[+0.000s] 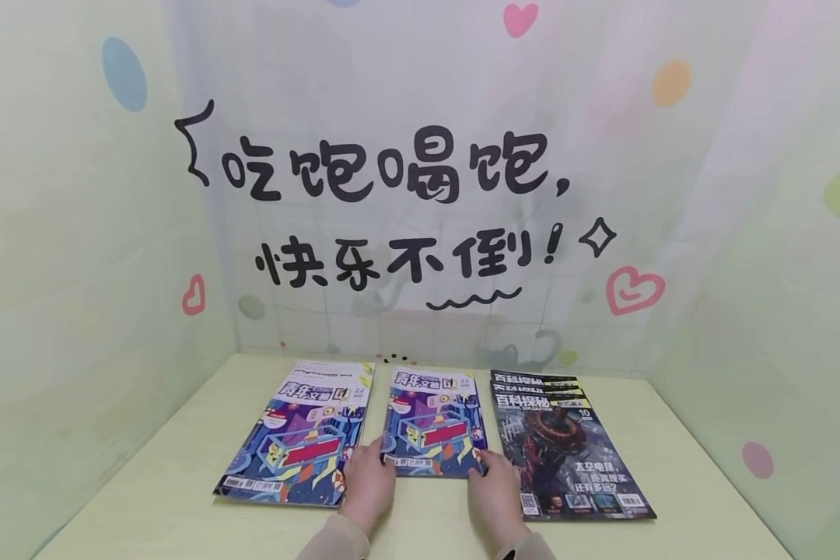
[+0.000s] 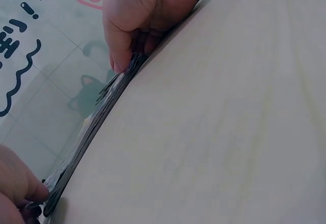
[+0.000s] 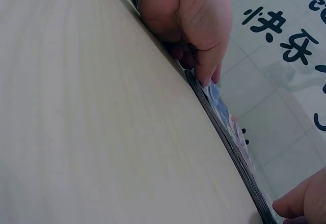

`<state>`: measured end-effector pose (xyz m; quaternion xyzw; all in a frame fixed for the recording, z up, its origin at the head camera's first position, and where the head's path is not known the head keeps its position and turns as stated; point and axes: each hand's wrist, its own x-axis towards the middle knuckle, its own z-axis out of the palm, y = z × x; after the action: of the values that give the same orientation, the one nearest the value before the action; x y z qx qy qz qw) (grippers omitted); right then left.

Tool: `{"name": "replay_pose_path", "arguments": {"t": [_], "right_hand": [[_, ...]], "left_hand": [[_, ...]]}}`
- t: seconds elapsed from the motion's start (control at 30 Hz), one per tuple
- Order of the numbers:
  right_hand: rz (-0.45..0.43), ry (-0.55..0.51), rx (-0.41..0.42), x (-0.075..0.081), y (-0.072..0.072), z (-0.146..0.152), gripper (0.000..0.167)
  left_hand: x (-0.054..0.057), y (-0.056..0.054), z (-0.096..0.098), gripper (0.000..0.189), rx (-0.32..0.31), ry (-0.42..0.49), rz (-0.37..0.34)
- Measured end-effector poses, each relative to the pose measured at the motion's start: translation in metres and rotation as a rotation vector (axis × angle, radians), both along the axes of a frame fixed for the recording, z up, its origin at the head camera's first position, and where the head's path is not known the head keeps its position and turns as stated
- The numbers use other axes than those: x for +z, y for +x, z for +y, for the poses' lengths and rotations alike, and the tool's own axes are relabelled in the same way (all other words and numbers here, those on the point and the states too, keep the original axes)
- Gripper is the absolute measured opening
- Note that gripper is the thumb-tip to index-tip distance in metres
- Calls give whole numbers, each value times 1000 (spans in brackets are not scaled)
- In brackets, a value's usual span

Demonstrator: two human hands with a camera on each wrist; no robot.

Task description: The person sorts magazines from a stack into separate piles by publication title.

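In the head view, a stack of colourful youth magazines [image 1: 434,428] lies in the middle of the table. My left hand [image 1: 371,484] pinches its near left corner, and my right hand [image 1: 495,498] pinches the near right corner. In the right wrist view, the left hand [image 3: 186,18] has its thumb on the cover and fingers curled at the layered edge [image 3: 232,150]; the right hand [image 3: 308,201] shows at lower right. From the left wrist, the right hand [image 2: 147,18] grips the far end, with part of the left hand [image 2: 18,183] at lower left.
To the left lies a stack of the same magazines [image 1: 287,447], slightly fanned at the top. Dark science magazines [image 1: 556,443] overlap in a stack on the right, close by the right hand. A pale table [image 1: 147,474] meets printed curtain walls [image 1: 420,70] behind and at both sides.
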<state>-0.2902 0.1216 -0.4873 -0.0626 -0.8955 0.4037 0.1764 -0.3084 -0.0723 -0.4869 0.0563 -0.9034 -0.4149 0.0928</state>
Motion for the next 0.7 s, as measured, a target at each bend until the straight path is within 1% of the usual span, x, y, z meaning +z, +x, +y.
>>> {"name": "replay_pose_path", "arguments": {"t": [0.17, 0.3, 0.43, 0.6, 0.63, 0.7], "right_hand": [[-25, -17, -4, 0, -1, 0, 34], [-31, -31, -15, 1, 0, -1, 33], [-19, -34, -24, 2, 1, -1, 32], [5, -18, -29, 3, 3, 0, 32], [6, -18, -28, 4, 3, 0, 32], [-4, -22, -26, 4, 3, 0, 33]], "left_hand": [[0, -1, -1, 46, -4, 36, 32], [1, -1, -1, 46, -13, 119, 13], [4, 0, -1, 48, -1, 211, 1], [7, 2, 0, 51, 15, 271, 2], [7, 2, 0, 51, 15, 274, -1], [7, 2, 0, 52, 7, 309, -20]]}}
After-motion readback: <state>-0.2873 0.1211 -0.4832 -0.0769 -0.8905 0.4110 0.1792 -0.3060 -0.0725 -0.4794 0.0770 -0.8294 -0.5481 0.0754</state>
